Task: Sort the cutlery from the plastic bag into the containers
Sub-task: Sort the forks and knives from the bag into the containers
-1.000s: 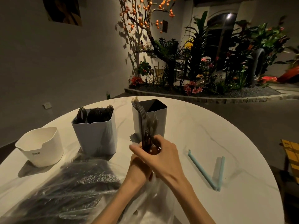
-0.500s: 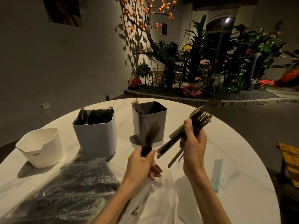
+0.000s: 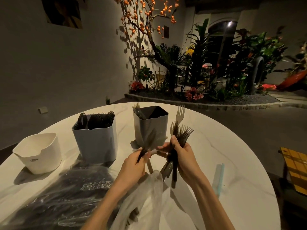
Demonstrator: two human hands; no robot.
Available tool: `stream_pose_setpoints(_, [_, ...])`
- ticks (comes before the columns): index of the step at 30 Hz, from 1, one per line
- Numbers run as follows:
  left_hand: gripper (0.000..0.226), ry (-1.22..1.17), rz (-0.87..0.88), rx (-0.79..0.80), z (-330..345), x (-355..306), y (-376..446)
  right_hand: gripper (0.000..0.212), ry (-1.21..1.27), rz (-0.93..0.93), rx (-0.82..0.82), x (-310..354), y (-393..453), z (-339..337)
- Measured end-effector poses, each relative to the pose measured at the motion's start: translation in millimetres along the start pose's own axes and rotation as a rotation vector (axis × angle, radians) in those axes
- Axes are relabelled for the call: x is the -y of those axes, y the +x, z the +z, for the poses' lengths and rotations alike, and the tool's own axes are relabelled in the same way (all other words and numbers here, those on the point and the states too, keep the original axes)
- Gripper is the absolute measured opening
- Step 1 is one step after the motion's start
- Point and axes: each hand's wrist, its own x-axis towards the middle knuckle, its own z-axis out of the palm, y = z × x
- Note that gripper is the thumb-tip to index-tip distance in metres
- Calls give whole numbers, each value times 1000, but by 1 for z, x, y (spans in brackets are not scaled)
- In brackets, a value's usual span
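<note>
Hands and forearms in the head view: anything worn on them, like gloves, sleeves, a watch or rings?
Nothing worn shows. The left hand and right hand are bare, without gloves. Both forearms are uncovered down to the bottom edge of the picture, with no sleeve cuff, watch or bracelet. No ring is visible, though the dim light hides fine detail.

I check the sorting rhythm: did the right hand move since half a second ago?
Yes. The right hand with its forks came left, nearer the dark container and the left hand.
</note>
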Motion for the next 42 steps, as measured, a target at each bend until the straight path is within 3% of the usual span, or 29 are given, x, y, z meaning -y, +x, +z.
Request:
stream_pose_setpoints(5, [45,-357,-89,27,-3,-14,-7,30,8,-57,-41,-1,0,-1])
stream_pose_setpoints(10, [43,-388,-87,244,3,-25,-17,30,-91,-150,88,5,-16,7])
stream_pose_setpoints(14, [21,85,-56,314,6,-31,-22,25,-195,-166,53,7,-22,12])
stream_pose_setpoints(18, [25,723,131,87,0,-44,-25,17,-205,-198,86,7,-19,9])
stream_pose_setpoints(20, [18,778,197,27,-2,-47,-25,21,-214,-201,106,7,-19,11])
stream_pose_setpoints(22, [18,651,183,53,-1,-44,-23,27,-205,-202,113,8,-20,13])
stream_pose_setpoints(25, [26,228,126,141,3,-36,-17,37,-132,-225,2,9,-16,13])
stream_pose_setpoints(27, [26,-2,111,101,5,-31,-15,44,-20,-230,-113,9,-12,10])
stream_pose_setpoints(30, [18,-206,148,15,9,-29,-13,43,52,-280,-147,8,-12,7])
stream_pose_setpoints(34, [13,-350,177,-19,21,-29,-10,41,-97,-362,-71,1,-8,4])
stream_pose_setpoints(39, [24,-479,19,-149,27,-15,-4,25,-233,-327,23,-10,-7,4])
stream_pose_setpoints(42, [31,-498,-39,-217,28,-12,-3,32,-259,-287,69,-16,-5,6])
